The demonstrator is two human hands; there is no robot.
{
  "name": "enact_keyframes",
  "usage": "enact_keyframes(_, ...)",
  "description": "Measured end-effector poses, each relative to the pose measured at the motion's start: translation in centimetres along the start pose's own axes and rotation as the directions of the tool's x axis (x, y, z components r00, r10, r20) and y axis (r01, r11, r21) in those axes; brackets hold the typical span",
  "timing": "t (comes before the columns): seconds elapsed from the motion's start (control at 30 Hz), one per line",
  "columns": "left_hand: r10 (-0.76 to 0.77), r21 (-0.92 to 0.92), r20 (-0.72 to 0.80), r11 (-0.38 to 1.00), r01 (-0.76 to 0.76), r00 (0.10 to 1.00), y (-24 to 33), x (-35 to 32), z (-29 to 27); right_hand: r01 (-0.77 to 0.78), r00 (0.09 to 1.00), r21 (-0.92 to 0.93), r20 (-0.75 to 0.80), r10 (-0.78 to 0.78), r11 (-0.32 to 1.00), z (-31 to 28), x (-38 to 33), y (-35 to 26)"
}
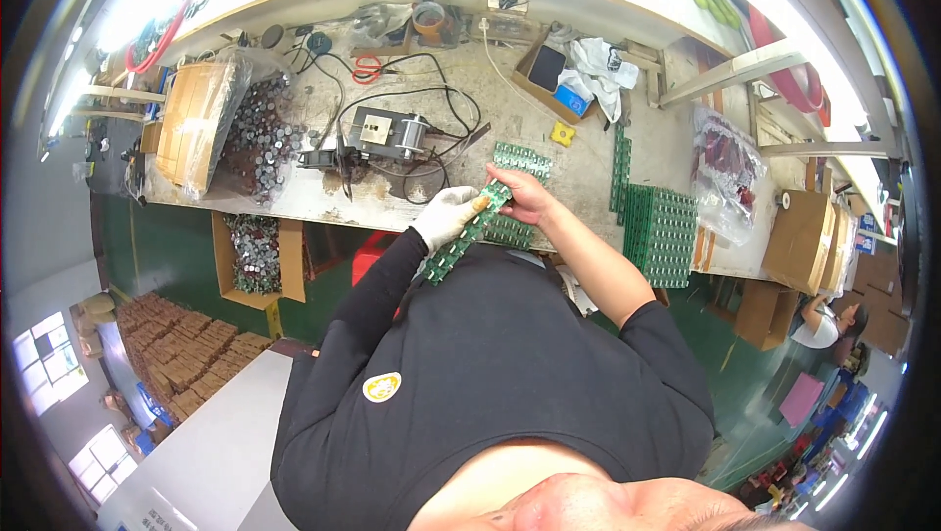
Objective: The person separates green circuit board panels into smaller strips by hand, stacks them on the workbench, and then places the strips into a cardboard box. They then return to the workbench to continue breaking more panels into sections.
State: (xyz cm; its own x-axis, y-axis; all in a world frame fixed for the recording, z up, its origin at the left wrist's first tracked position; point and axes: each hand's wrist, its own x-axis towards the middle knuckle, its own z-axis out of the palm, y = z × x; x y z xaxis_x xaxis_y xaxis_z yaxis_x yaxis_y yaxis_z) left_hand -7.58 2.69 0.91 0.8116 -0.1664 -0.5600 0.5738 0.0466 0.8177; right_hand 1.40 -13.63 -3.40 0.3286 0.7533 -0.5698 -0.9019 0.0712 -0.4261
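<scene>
While my gloved left hand [447,218] has its fingers closed on the green circuit strip [458,248], my right hand [525,197] pinches its upper end, narrow and pale-dotted, slanting before my black shirt [490,345]

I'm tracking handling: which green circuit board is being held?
The slanting green circuit board in gloved left hand and bare right hand; others lie on the workbench.

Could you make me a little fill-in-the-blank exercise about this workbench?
1. The left hand wears a white ____.
2. That hand and the bare right hand hold a long, narrow circuit-board strip coloured ____.
3. The stack of green rectangular circuit boards lies on the person's ____ side.

Missing words: glove; green; right.
</scene>
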Motion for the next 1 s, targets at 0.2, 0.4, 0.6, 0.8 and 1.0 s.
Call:
enact_keyframes(0.2, 0.031, -0.098, -0.009, 0.995, -0.032, 0.999, -0.5, 0.8, -1.0, -0.104, 0.987, 0.297, 0.152, 0.061, 0.949, -0.9, 2.5, 1.4)
enact_keyframes(0.4, -0.183, -0.515, 0.157, 0.823, 0.239, 0.97, -4.3, -1.3, -3.9, 0.011, 0.789, -0.245, -0.594, -0.159, 0.97, -8.2, 9.2, -3.4)
enact_keyframes(0.6, -0.226, -0.552, 0.082, 0.801, 0.233, 0.971, -6.1, -4.8, -4.9, 0.137, 0.683, -0.511, -0.572, -0.454, 0.849, -11.9, 14.0, -4.6)
enact_keyframes(0.8, -0.186, -0.179, 0.018, 0.966, 0.186, 0.982, -1.9, -1.2, -3.3, -0.021, 0.699, -0.831, -0.41, -0.586, 0.556, -8.5, 10.3, -3.8)
enact_keyframes(1.0, -0.086, 0.234, 0.072, 0.97, 0.067, 0.994, 2.1, 1.1, -0.7, 0.054, 0.917, -0.714, -0.241, -0.318, 0.698, -0.3, 3.1, -1.4)
